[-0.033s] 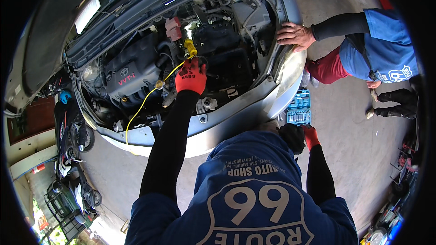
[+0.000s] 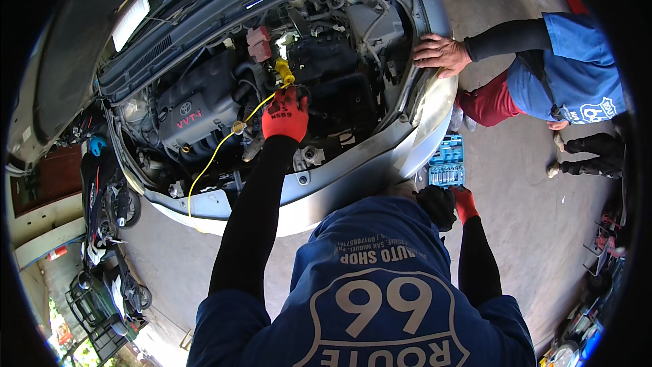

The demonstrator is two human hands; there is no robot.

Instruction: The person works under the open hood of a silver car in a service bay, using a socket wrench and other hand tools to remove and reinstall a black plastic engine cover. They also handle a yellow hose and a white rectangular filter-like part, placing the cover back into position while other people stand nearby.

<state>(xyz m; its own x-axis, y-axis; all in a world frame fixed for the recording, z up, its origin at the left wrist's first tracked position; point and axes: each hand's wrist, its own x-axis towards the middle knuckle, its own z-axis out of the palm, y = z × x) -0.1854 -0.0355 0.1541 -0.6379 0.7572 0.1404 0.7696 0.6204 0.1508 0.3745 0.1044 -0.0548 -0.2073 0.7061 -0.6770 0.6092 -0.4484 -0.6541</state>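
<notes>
My left hand point(image 2: 285, 119), in a red glove, reaches into the open engine bay. Its fingers bend down and look closed around something dark that I cannot make out. Touching or just beyond the fingertips is a yellow work light point(image 2: 284, 71), its yellow cord point(image 2: 212, 161) running across the engine to the front edge. My right hand point(image 2: 465, 205), also red-gloved, is low at the right beside a dark rounded shape point(image 2: 437, 207); its fingers are hidden. Near it on the floor lies an open blue socket set case point(image 2: 446, 175).
A black engine cover point(image 2: 193, 105) fills the bay's left side, with a pinkish-red cover point(image 2: 259, 43) farther back. A co-worker's bare hand point(image 2: 441, 54) rests on the right fender. Motorcycles point(image 2: 109, 197) stand at the left. Another person's dark-clothed legs point(image 2: 591, 156) show at right.
</notes>
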